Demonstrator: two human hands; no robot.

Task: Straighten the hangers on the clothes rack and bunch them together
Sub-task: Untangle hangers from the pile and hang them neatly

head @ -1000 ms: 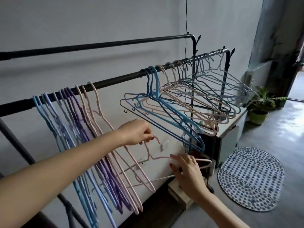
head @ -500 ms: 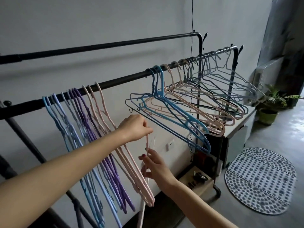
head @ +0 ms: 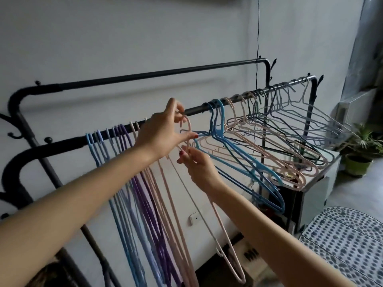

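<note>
A black clothes rack has a front rail [head: 196, 110] running from lower left to upper right. Blue, purple and pink hangers [head: 143, 195] hang bunched and straight on its left part. Several skewed blue, pink and grey hangers [head: 259, 146] spread along the right part. Both hands hold one pink hanger [head: 222, 228] just below the rail, between the two groups. My left hand [head: 160, 134] pinches its hook near the rail. My right hand [head: 196, 164] grips its neck just below. Its body hangs straight down.
A second, higher black rail [head: 145, 76] runs behind, close to the grey wall. A dark box with a white top [head: 310, 195] stands under the right end. A potted plant [head: 360, 160] and a dotted mat [head: 348, 245] are on the floor at right.
Both hands have lifted the pink hanger from waist height up to the rail; it turned from lying sideways to hanging upright. The view has tilted upward.
</note>
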